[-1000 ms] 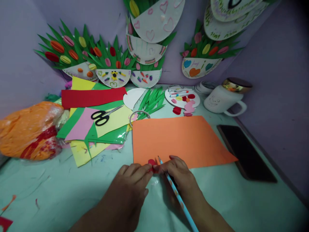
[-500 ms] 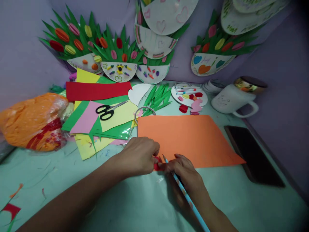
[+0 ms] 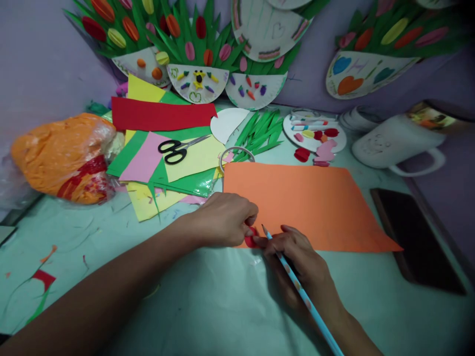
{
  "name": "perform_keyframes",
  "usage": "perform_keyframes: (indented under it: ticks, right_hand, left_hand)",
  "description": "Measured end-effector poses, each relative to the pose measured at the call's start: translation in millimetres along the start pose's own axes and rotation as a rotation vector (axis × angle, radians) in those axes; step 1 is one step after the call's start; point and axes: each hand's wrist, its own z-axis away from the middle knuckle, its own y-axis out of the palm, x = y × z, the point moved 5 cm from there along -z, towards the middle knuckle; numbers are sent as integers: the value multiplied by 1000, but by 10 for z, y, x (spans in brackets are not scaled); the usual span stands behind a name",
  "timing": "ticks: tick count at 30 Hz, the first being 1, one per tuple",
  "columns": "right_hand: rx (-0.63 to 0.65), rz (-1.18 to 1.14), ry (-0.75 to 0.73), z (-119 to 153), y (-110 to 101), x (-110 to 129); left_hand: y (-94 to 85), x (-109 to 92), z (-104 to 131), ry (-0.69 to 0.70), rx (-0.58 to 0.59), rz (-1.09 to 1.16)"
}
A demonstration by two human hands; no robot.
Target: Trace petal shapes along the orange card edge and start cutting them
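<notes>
A small red paper piece (image 3: 251, 238) lies on the front left edge of an orange sheet (image 3: 304, 202). My left hand (image 3: 226, 220) is closed, its fingertips pressing the red piece from the left. My right hand (image 3: 297, 257) is closed around a light blue pencil (image 3: 306, 299), whose tip points up and left over the orange sheet. A fingertip of that hand also touches the red piece from the right. The undersides of both hands are hidden.
Black scissors (image 3: 176, 151) lie on coloured paper at the back left, beside an orange bag (image 3: 69, 160). Cut green leaves (image 3: 258, 133) and a paper plate (image 3: 315, 148) are behind the orange sheet. A white mug (image 3: 393, 146) and phone (image 3: 415, 240) stand and lie right.
The camera view has shifted, so most things appear farther right and higher. Both hands stay at the red piece, with the pencil still in my right hand.
</notes>
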Motion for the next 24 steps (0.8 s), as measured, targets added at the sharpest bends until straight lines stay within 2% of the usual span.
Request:
perform_keyframes:
  ticks: [9, 13, 19, 21, 24]
  right_hand:
    - [-27, -7, -28, -3, -16, -13]
    - [20, 5, -27, 4, -3, -18]
    - [25, -80, 30, 7, -44, -49]
    - [-22, -141, 94, 15, -95, -72]
    - [-171, -216, 245, 63, -198, -131]
  left_hand:
    - [3, 4, 5, 11, -13, 0]
    - [12, -3, 8, 8, -11, -11]
    - [21, -12, 2, -12, -14, -49]
    - [26, -20, 1, -14, -6, -52]
    - [33, -33, 7, -3, 6, -58]
